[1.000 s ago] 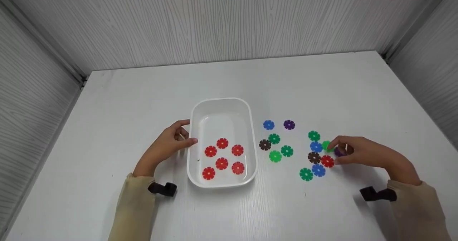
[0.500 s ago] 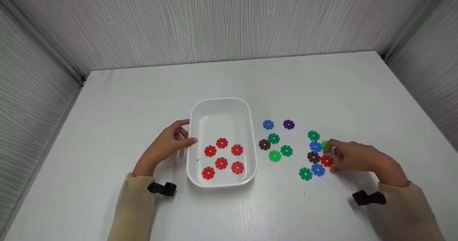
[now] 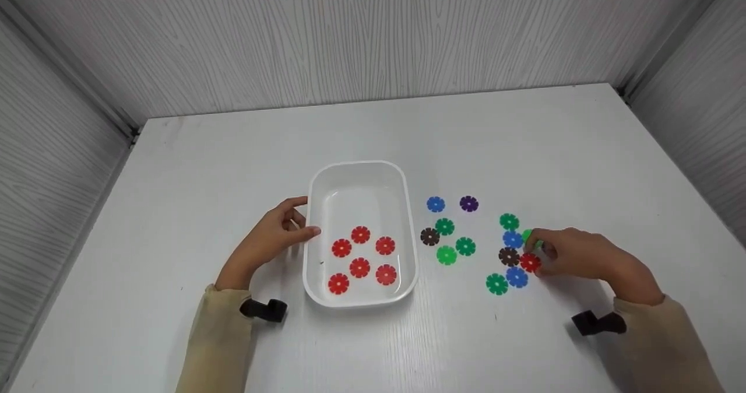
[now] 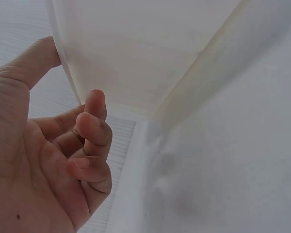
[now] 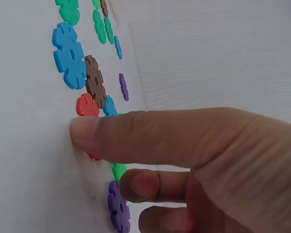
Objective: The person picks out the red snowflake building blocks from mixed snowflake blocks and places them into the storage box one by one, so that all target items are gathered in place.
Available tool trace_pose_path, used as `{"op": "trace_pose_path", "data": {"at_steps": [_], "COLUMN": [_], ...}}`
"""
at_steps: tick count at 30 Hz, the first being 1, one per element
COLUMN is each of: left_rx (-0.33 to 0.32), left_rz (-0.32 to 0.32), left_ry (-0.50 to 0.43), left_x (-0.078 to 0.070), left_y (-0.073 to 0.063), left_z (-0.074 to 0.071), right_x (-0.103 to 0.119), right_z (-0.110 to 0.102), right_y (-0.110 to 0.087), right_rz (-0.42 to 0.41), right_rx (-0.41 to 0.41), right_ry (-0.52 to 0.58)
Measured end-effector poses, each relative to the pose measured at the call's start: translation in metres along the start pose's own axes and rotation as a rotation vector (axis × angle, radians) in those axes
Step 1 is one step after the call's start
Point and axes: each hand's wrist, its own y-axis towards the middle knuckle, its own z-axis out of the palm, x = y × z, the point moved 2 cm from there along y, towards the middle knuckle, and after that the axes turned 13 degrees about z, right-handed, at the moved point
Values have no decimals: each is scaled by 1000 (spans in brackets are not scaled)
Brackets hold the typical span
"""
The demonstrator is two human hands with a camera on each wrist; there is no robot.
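My left hand [image 3: 269, 237] grips the left rim of a white plastic tray [image 3: 360, 195], thumb over the edge and fingers outside the wall. Several red notched plastic discs [image 3: 359, 267] lie flat in the tray's near half. To the right, my right hand [image 3: 583, 254] pinches a red snowflake disc [image 3: 530, 262] on the table between thumb and index finger. In the right wrist view the thumb covers part of this red disc [image 5: 88, 104]. A brown disc [image 3: 509, 256] and a blue disc [image 3: 516, 277] lie right against it. A light green disc [image 3: 528, 235] is partly hidden by the index finger.
More discs lie between tray and right hand: green [image 3: 465, 246], blue [image 3: 435, 204], purple [image 3: 468, 203] and dark brown [image 3: 430, 236]. A purple disc [image 5: 118, 206] lies under the right fingers. Wood-grain panels [image 3: 373, 37] enclose the white table [image 3: 233, 148].
My right hand has shifted left and its thumb and index finger have closed in on the red disc's edges. My left hand keeps its hold on the tray.
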Motion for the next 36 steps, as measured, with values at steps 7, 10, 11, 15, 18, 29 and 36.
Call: {"op": "trace_pose_path", "data": {"at_steps": [7, 10, 11, 15, 18, 29, 36], "left_rx": [1, -1, -2, -6, -8, 2, -1], "left_rz": [-1, -7, -9, -14, -14, -35, -31], "left_ry": [7, 12, 14, 17, 25, 27, 8], "left_x": [1, 0, 0, -1, 0, -2, 1], "left_y": [0, -1, -1, -1, 0, 1, 1], "left_z": [0, 0, 0, 0, -1, 0, 0], "right_x": [3, 5, 5, 5, 4, 1, 19], "right_z": [2, 5, 5, 6, 3, -12, -25], "right_y": [1, 2, 3, 3, 0, -9, -10], "right_rz": [4, 11, 14, 9, -2, -52, -112], "right_rx": [-5, 2, 3, 2, -4, -61, -100], "right_ry": [1, 8, 9, 18, 32, 107, 134]}}
